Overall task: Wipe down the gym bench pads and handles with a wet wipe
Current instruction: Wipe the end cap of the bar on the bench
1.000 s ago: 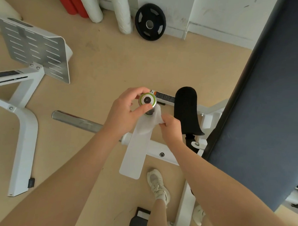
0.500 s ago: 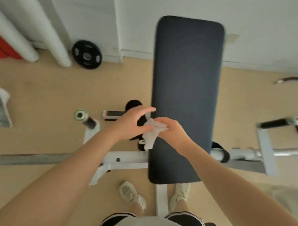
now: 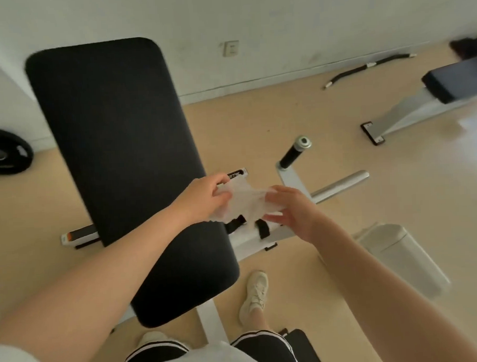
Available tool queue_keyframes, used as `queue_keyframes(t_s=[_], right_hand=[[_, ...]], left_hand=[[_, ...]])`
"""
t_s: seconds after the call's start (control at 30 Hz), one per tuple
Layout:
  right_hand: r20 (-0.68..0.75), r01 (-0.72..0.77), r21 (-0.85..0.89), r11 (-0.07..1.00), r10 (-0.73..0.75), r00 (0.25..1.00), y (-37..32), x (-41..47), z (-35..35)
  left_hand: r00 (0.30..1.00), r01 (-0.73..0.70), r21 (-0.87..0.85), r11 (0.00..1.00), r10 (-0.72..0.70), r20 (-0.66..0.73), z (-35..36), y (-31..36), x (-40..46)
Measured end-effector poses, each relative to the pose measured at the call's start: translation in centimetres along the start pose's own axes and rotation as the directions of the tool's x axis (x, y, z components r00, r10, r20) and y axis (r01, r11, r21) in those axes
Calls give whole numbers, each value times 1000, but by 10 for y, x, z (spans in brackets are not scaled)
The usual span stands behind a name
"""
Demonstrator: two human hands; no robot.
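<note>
A long black bench pad (image 3: 122, 164) slants from upper left to lower centre. Just right of its edge, a crumpled white wet wipe (image 3: 242, 202) is stretched between both hands. My left hand (image 3: 202, 198) pinches its left end and my right hand (image 3: 290, 211) grips its right end. Both hover above the white frame (image 3: 261, 238), clear of the pad. To the right stands a black handle (image 3: 292, 154) with a silver end cap, and a bare steel bar (image 3: 341, 186) juts out below it.
A black weight plate (image 3: 4, 155) leans by the wall at far left. A second bench (image 3: 433, 93) stands at upper right, with a curved black bar (image 3: 369, 67) on the floor near the wall. A white bin (image 3: 404, 258) sits at right. My shoe (image 3: 254, 295) is beside the frame.
The view has swung right from the left handle to the pad's right side. The wipe, bunched in my right hand half a second ago, is now pulled apart between both hands.
</note>
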State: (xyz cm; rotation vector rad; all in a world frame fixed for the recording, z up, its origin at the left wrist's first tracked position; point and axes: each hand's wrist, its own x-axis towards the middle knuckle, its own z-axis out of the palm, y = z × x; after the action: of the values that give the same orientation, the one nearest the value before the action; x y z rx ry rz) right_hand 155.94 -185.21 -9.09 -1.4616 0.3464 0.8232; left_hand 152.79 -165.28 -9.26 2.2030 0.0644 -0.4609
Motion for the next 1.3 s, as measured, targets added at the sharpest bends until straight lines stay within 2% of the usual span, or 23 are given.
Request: queue_keyframes(t_s=[0.07,0.1,0.17,0.2,0.27,0.33,0.37,0.43,0.5,0.6,0.67,0.73,0.83,0.9,0.93,1.0,1.07,1.1,1.2,1.3], right_hand=[[-11,-58,190,980,61,998,-3,13,-33],[-3,-56,202,978,58,998,-4,20,-48],[-52,-29,121,992,36,998,-4,37,-75],[-110,-21,48,999,26,994,-4,45,-88],[-220,-25,-75,997,8,976,-7,60,-113],[-329,-55,-98,994,20,944,-11,76,-137],[-399,-77,-101,992,30,917,-12,86,-151],[-522,-96,-106,990,27,853,-15,108,-175],[-575,-88,-145,986,-11,818,-21,133,-187],[-488,-5,-193,981,-92,868,-33,166,-178],[-318,84,-119,989,-118,941,-36,181,-165],[-107,152,-14,988,-153,982,-35,189,-158],[39,240,-30,970,-239,970,-28,192,-168],[108,311,-127,942,-298,948,-22,196,-181],[125,358,-208,910,-338,933,-20,197,-186],[69,415,-364,834,-420,905,-13,202,-192],[-41,386,-445,808,-449,892,-7,202,-194],[-47,388,-467,795,-460,887,-4,200,-195],[62,417,-413,810,-431,900,2,191,-190],[54,365,-304,880,-367,929,-1,187,-179]], left_hand=[[998,4,-28,1000,-6,-70,30,25,30],[993,12,-57,998,-19,-114,43,36,45],[986,29,-132,991,-50,-159,69,55,74],[990,43,-171,984,-65,-125,81,64,88],[995,93,-229,969,-85,43,100,79,112],[984,134,-226,965,-103,145,112,86,134],[988,131,-204,970,-109,113,116,87,145],[991,119,-168,979,-128,-40,117,86,167],[976,106,-162,981,-134,-172,113,86,192],[969,80,-160,984,-114,-217,109,87,225],[979,88,-179,980,-118,-166,109,85,238],[984,106,-199,974,-132,-122,109,82,244],[984,113,-271,956,-145,-100,108,80,246],[985,120,-287,950,-151,-87,107,80,248],[985,122,-296,948,-152,-81,107,79,249],[986,120,-319,940,-151,-74,106,78,250],[986,122,-326,937,-153,-71,107,77,250],[985,123,-327,937,-154,-71,107,78,249],[985,123,-334,934,-155,-71,108,78,249],[985,124,-332,935,-157,-74,108,78,249]])
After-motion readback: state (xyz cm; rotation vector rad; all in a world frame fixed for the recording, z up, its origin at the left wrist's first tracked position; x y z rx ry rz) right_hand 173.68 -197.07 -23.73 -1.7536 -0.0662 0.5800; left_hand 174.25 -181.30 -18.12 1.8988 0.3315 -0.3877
